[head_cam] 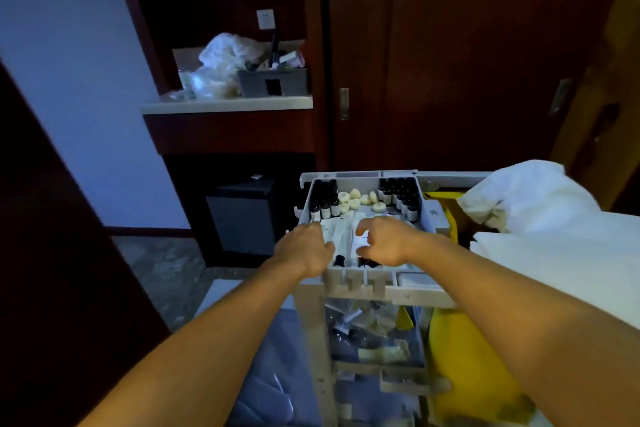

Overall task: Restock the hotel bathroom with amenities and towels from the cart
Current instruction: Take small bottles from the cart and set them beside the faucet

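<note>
A grey housekeeping cart [377, 288] stands in front of me. Its top tray [306, 199] holds dark small bottles [325, 203] at the left, more dark bottles [401, 196] at the right, round pale soaps [360, 199] between them, and white amenity packets [341, 236] in the near part. My left hand [304, 250] rests at the tray's left edge, fingers on the white packets. My right hand [384, 241] hovers over the packets with curled, spread fingers; whether it holds one I cannot tell. White towels [540, 218] lie piled at the cart's right.
A yellow bag [464, 367] hangs on the cart's right side. Lower shelves hold loose wrapped items [367, 326]. Behind stands a counter [225, 104] with a grey caddy [273, 81] and plastic bags, a small dark fridge [242, 215] beneath, and dark wooden doors [450, 55] to the right.
</note>
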Demonstrator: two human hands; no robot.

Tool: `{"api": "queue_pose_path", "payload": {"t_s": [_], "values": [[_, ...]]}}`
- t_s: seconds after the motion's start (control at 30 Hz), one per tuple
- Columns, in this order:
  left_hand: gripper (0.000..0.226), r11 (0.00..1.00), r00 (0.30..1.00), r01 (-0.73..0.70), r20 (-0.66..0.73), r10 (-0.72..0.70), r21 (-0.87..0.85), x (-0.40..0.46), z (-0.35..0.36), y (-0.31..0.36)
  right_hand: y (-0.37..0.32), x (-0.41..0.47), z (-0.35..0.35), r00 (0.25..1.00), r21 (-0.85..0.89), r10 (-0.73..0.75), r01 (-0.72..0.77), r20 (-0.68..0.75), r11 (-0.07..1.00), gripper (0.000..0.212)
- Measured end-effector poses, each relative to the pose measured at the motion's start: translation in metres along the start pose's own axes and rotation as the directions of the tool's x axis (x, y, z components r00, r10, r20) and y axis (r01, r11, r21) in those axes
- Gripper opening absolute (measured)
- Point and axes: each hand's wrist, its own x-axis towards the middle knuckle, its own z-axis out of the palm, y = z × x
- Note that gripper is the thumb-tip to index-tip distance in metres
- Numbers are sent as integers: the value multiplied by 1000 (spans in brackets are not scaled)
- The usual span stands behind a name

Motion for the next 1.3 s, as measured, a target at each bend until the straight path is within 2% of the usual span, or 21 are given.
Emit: {"api": "queue_pose_path", "payload": {"t_s": [0.23,0.37,0.5,0.63,0.8,0.97,1.1,1.3], "values": [[49,994,997,71,3,-71,-83,65,24,-4,25,58,11,999,135,42,-45,26,990,44],[52,983,992,126,33,-122,-134,110,42,-7,41,107,19,999,206,36,-39,20,978,44],[45,957,976,216,39,-212,-192,162,65,-8,57,163,31,997,297,72,-68,-2,952,48],[48,952,971,226,-36,-238,-207,204,80,-1,70,212,39,992,342,106,-77,-67,937,49],[60,974,961,204,-171,-219,-99,243,97,-3,84,260,45,983,407,118,-52,-138,912,40],[36,983,952,171,-246,-182,-62,256,106,-5,84,285,50,984,430,74,3,-162,903,50],[34,985,943,160,-285,-171,-59,260,110,-7,80,296,57,978,431,90,-1,-187,902,56],[32,987,934,141,-318,-160,-82,269,111,-9,75,305,60,957,432,85,45,-276,901,21]]}}
